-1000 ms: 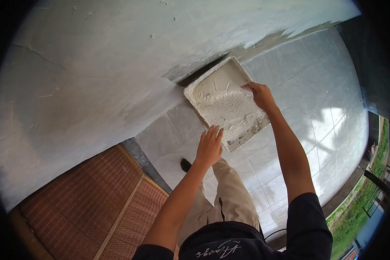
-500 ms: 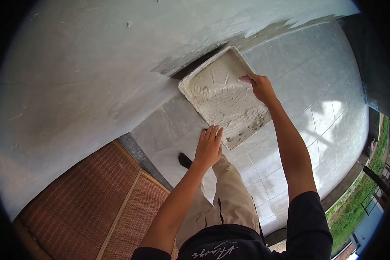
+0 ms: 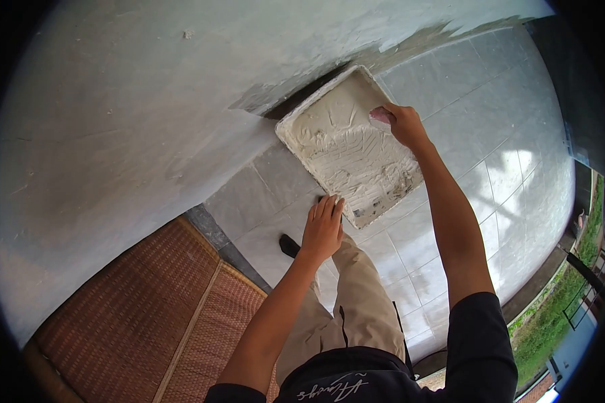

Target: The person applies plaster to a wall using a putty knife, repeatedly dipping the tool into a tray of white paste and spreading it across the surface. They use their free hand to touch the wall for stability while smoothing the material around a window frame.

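Note:
A shallow paint tray (image 3: 304,156) with ridged, thick off-white paint spread over its bottom lies tilted across the view. My left hand (image 3: 324,225) has its fingers bent over the tray's near left rim. Over the tray's right side, my right hand (image 3: 409,126) pinches a small flat reddish-pink piece (image 3: 382,115) between thumb and fingers. The pink piece overlaps the paint surface in this view, and most of its grip end is hidden by the fingers.
A patchy grey-white wall (image 3: 128,114) runs along the left, close beside the tray. Grey floor tiles (image 3: 464,111) spread out to the right. At lower left stands a woven brown panel (image 3: 141,289). My legs (image 3: 363,282) are just below the tray.
My right hand has turned and lifted slightly, so more of the pink piece shows. The fingers of my left hand have drawn closer together at the tray's rim.

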Tool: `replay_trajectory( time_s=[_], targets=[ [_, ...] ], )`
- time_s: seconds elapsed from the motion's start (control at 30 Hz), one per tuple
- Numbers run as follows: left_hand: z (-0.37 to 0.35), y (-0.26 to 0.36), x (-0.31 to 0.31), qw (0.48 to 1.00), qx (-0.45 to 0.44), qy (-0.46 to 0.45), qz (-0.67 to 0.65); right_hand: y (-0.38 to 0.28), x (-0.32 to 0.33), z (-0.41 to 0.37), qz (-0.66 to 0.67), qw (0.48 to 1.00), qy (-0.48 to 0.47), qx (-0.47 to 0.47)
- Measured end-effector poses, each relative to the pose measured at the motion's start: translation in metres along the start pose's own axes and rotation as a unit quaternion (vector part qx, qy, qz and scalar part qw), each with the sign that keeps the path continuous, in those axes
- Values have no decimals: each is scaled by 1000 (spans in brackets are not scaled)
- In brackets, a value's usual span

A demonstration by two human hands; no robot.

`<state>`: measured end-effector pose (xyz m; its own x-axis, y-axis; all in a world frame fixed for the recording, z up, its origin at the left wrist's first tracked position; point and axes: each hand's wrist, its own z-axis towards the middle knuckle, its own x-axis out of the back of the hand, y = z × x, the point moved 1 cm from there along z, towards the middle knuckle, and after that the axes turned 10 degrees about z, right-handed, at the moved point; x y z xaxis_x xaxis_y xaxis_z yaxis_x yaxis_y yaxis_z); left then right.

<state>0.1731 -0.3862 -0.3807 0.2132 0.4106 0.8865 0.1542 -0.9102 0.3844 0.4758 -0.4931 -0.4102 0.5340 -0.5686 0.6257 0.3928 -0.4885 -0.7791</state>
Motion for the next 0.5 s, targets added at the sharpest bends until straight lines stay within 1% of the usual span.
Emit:
replay_trajectory(
  time_s=[0.17, 0.23, 0.3, 0.43, 0.5],
  targets=[
    [-7, 0, -4, 1000, -2, 1, 2, 26, -11, -2, 9, 1000, 3, -28],
    [-9, -1, -1, 1000, 4, -5, 5, 25, -9, -6, 20, 999, 5, -41],
    [-12, -2, 1, 1000, 7, -10, 5, 20, -6, -14, -5, 995, 2, -103],
    [-17, -7, 7, 999, 22, -23, 3, -2, 1, -36, 20, 993, 13, -114],
    [-21, -8, 11, 999, 25, -21, 10, -1, 0, -48, 55, 987, 24, -149]
  ],
)
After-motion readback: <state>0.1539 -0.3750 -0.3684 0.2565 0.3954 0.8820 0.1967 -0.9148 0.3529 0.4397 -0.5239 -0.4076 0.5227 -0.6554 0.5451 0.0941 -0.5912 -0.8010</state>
